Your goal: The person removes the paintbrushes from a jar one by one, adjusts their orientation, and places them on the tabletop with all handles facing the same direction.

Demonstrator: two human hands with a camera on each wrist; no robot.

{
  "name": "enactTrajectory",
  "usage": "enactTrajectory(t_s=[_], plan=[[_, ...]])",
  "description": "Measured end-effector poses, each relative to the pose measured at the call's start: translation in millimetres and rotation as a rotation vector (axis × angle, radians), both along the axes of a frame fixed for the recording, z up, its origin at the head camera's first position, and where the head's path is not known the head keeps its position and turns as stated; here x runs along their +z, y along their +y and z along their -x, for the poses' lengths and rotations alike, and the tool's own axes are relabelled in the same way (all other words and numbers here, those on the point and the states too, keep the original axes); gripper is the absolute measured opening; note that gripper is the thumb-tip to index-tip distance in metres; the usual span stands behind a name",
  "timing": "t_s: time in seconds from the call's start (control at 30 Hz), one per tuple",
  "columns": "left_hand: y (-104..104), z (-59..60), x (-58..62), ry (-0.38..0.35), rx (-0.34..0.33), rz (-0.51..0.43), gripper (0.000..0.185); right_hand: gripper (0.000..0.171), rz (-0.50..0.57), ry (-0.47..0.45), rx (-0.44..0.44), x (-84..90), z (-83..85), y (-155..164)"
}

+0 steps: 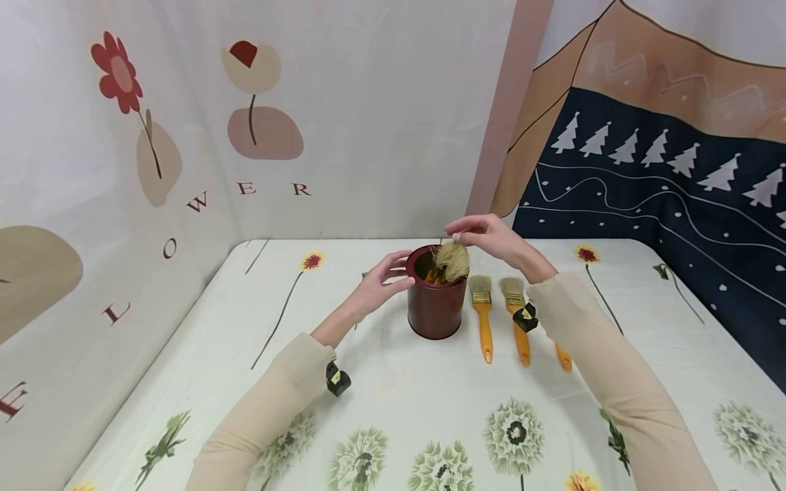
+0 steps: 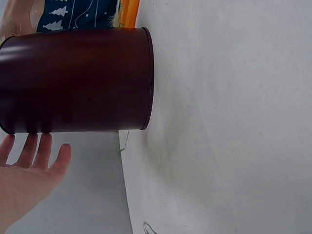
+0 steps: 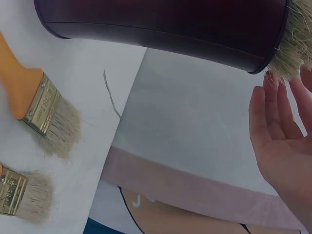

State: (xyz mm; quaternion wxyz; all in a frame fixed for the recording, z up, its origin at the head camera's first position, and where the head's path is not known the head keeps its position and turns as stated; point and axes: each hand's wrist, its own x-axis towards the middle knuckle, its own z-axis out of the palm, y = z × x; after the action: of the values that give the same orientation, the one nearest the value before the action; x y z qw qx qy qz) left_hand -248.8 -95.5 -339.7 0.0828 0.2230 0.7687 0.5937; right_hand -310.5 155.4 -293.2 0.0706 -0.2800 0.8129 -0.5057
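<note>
A dark red-brown can point(image 1: 434, 310) stands upright on the table, its mouth facing up. Out of it poke pale, frayed bristles point(image 1: 453, 261), leaning over the right rim, with a bit of orange showing inside. My left hand point(image 1: 383, 283) is at the can's left side; the left wrist view shows its fingertips point(image 2: 45, 139) touching the wall, fingers spread. Above the bristles is my right hand point(image 1: 488, 235), its fingers loosely extended. In the right wrist view these fingers point(image 3: 270, 105) are right at the bristle ends, not wrapped around them.
Right of the can lie a paintbrush point(image 1: 484, 320) with an orange handle and a second paintbrush point(image 1: 517, 320) beside it. Another orange handle point(image 1: 563, 358) shows from under the right sleeve. Printed cloth point(image 1: 381, 123) hangs behind the flower-patterned table point(image 1: 368, 395).
</note>
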Motion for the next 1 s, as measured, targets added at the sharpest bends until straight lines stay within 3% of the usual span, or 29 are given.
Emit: enactTrajectory(t_s=[0.43,0.73,1.0], plan=[[-0.2,-1.7,1.6,-0.002,0.001,0.005,0.054,0.027,-0.064,-0.024,0.083,-1.0,-2.6,0.2],[-0.2,-1.2,0.6,0.001,-0.002,-0.005,0.054,0.024,-0.105,-0.028,0.067,-1.1,-2.9,-0.2],[-0.4,0.1,-0.9,0.004,-0.001,-0.004,0.054,0.023,-0.095,0.028,0.019,-5.1,-3.8,-1.1]])
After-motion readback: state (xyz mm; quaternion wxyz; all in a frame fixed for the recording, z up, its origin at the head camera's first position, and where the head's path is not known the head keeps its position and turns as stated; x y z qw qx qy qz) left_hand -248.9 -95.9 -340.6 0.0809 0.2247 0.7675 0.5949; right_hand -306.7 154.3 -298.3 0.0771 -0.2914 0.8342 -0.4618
